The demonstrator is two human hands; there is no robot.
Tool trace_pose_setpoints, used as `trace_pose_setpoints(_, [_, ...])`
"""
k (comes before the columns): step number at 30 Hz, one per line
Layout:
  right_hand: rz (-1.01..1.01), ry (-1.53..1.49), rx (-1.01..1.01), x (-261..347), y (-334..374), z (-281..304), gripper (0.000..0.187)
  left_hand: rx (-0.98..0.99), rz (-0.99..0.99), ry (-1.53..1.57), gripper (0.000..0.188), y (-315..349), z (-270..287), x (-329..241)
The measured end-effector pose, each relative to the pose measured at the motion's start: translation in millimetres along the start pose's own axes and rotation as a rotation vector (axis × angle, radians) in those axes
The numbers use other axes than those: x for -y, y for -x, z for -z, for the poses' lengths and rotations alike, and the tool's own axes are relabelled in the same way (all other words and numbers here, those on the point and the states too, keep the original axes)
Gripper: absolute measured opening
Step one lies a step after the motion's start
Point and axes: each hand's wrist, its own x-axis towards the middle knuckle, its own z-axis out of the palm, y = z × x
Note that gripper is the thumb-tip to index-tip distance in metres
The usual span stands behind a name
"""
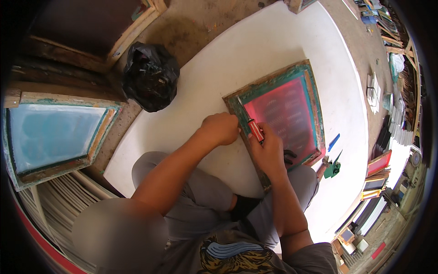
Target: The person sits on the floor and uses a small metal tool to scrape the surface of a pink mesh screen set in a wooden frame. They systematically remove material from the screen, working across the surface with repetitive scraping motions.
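My right hand (269,148) is closed around a screwdriver (256,131) with a red handle. Its thin metal shaft points up and left, over the left wooden edge of a screen-printing frame (316,107). The frame, stained green, holds a pink-red mesh (273,114) with faint round printed patterns. My left hand (221,129) is curled shut beside the same edge, just left of the screwdriver. Whatever its fingers pinch, if anything, is hidden. By my right wrist, a black looped object (289,157) rests on the mesh.
The frame lies on a white board (210,77) where I sit cross-legged. A blue strip (333,142) and a green piece (334,167) lie right of it. At left are a black plastic bag (151,76) and another framed screen (54,130). Stacked materials line the far right.
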Motion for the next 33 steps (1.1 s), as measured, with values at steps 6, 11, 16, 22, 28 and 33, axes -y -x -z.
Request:
trace_pose_setpoints(6, [-0.103, 0.027, 0.01, 8, -1, -6, 0.03, 0.03, -0.071, -0.105, 0.037, -10, 17, 6])
trace_pose_setpoints(11, [-0.085, -0.04, -0.096, -3, 2, -20, 0.033, -0.108, -0.018, -0.124, 0.035, 3, 36, 9])
trace_pose_setpoints(16, [-0.12, 0.014, -0.104, 3, 5, -24, 0.034, -0.171, 0.124, -0.061, 0.031, 6, 56, 21])
trace_pose_setpoints(22, [-0.074, 0.089, -0.184, 22, 5, -23, 0.032, -0.295, 0.091, -0.022, 0.029, 1, 53, 36])
trace_pose_setpoints(28, [-0.071, 0.039, -0.107, 38, 8, -19, 0.036, -0.259, 0.068, -0.05, 0.024, 0, 54, 30])
trace_pose_setpoints(33, [-0.138, 0.091, -0.041, 46, 9, -20, 0.037, -0.281, 0.064, -0.03, 0.025, 2, 51, 33])
